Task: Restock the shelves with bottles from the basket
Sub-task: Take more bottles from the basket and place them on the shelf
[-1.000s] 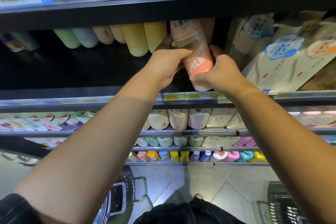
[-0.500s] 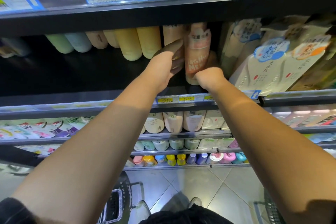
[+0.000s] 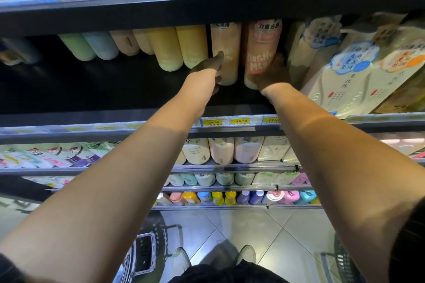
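Note:
An orange-pink bottle [image 3: 261, 53] with white lettering stands upright deep on the dark middle shelf [image 3: 92, 89]. My right hand [image 3: 272, 74] wraps its lower right side in shadow. Just left of it stands a pale peach bottle [image 3: 227, 46]. My left hand [image 3: 207, 76] holds that one at its left side, thumb lying up the front and fingers curled low. A dark basket [image 3: 143, 253] sits on the floor at the lower left; its contents are hidden.
Yellow, tan, blue and green bottles [image 3: 167, 50] line the shelf's back to the left. Large cream refill packs [image 3: 349, 80] crowd the right side. The shelf's front left is bare. Lower shelves hold more bottles [image 3: 220, 150]. A second basket [image 3: 345, 262] shows at the lower right.
The orange-pink bottle went from tilted at the shelf front to upright at the back beside the peach one. Both hands reached deeper into the shelf.

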Demonstrator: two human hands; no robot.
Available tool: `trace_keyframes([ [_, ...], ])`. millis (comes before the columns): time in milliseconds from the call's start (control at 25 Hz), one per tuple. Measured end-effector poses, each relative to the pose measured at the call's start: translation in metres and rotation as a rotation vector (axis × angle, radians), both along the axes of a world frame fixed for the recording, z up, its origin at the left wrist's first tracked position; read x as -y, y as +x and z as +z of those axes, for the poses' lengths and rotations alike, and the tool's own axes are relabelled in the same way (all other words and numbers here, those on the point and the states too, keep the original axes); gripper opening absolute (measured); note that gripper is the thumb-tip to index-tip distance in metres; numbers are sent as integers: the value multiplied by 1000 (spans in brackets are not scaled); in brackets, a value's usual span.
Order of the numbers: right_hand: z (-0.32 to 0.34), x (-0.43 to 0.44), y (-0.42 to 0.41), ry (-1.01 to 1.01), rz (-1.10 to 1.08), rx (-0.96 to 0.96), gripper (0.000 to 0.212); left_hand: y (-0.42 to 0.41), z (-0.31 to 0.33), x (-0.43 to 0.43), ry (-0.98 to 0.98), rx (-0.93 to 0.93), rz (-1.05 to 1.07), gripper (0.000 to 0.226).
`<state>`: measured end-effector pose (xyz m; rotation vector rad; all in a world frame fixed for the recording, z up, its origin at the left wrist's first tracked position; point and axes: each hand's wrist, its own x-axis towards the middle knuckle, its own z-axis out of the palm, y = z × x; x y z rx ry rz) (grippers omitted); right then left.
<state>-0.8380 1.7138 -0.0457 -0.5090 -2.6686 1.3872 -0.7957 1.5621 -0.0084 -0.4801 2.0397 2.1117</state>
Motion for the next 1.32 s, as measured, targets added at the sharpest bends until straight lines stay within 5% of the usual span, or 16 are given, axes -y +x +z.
trace_keyframes([
  [800,-37,-9,-29,-10,57,-77,77,-5,-42,-10,13,-77,-21,42],
  [1000,-28,-7,-16,199,116,139,77,6,-41,-7,-415,-248,-126,51],
  [1120,-39,4,2,531,233,289,72,26,-42,11,-979,-292,-261,48],
  [1320,-22,33,66,754,160,63,51,84,-65,77,-1354,-348,-359,61],
])
